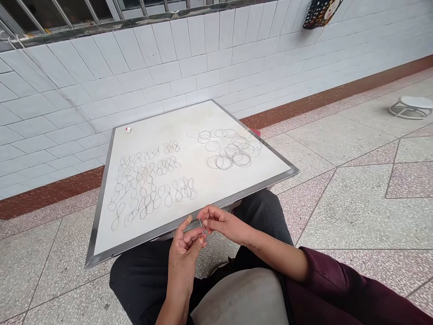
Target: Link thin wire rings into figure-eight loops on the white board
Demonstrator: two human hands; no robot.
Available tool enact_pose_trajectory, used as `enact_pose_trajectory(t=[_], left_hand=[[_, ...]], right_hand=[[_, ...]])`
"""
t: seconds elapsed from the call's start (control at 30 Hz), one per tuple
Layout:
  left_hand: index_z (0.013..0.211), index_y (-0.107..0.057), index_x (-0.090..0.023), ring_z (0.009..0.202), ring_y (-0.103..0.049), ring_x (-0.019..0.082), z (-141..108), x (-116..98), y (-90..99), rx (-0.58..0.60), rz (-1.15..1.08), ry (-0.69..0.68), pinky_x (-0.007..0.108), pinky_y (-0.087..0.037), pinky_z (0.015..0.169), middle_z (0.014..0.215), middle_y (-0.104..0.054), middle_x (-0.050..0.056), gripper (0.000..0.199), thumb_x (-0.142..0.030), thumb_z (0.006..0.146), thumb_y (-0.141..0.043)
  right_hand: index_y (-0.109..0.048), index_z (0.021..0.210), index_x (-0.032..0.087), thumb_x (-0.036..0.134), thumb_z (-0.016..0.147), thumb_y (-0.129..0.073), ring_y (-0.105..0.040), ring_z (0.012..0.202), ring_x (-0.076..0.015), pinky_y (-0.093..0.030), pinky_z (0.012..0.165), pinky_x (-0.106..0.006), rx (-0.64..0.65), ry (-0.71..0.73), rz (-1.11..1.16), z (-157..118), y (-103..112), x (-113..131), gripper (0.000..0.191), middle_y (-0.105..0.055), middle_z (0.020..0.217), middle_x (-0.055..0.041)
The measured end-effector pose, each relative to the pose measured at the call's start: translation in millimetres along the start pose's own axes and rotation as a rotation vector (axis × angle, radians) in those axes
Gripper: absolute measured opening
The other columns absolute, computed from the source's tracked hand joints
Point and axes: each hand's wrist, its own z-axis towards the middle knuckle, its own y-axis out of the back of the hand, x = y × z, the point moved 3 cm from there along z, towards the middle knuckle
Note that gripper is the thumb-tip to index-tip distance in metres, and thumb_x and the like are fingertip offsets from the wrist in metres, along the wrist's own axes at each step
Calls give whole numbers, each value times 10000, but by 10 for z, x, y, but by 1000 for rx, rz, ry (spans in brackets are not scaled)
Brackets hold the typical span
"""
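A thin wire loop [200,220] is held between my two hands over my lap, by the table's near edge. My left hand [184,253] pinches its lower part between thumb and fingers. From the right, my right hand [221,224] grips its upper part with the fingertips. The wire appears to cross over itself, though the fingers hide part of it. On the white table, several wires shaped like figure eights [168,197] lie in rows to the left. Several round wire rings [223,161] lie loosely overlapping on the right side.
The white table [203,180] has a raised-looking metal edge and stands close to a white tiled wall [162,76]. A small red and white object [128,130] sits at its far left corner. A round white stool [414,104] is on the floor at far right.
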Motion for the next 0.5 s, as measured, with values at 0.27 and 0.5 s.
enact_pose_trajectory(t=[0.27,0.5], left_hand=[[1355,-504,-208,1019,-691,256,29,-15,-19,31,-37,41,393,-513,896,1130,-731,128,716,-367,722,-798],[1353,-517,-215,1017,-699,265,68,30,-4,23,-37,47,378,-529,856,1133,-730,129,709,-346,717,-802]], right_hand=[[-590,1016,194,452,811,-727,-590,694,-96,-432,702,-279,-36,-45,43,61,24,-20,357,-549,905,26],[-554,1063,205,467,777,-762,-590,648,-101,-429,662,-268,-73,-79,53,105,56,-111,441,-538,789,55]])
